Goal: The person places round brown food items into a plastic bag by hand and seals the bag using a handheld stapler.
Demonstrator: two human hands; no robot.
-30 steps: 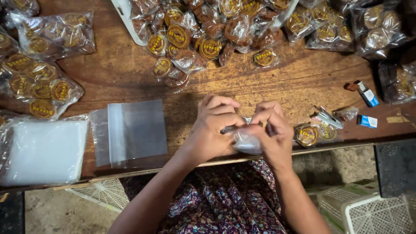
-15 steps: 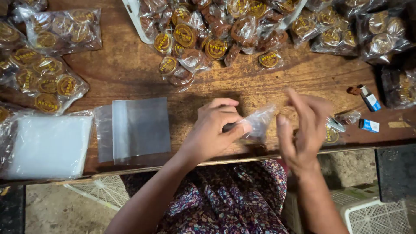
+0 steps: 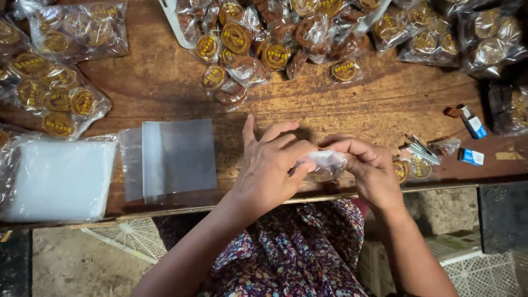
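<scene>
Left hand (image 3: 272, 168) over the near edge of the worktop, back turned up, thumb raised toward the far edge, fingers curled rightward, fingertips pinched together beside the right hand. Right hand (image 3: 368, 168) opposite, just beside the left, knuckles up, fingers bent inward, tips meeting the left fingertips, both grips closed on the same small clear bag (image 3: 325, 164). Left forearm bare, running from the lower left up to the near edge, wrist roughly straight. Right forearm bare, rising from the lower right, wrist bent slightly inward. Both hands close together, near the middle of the near edge.
</scene>
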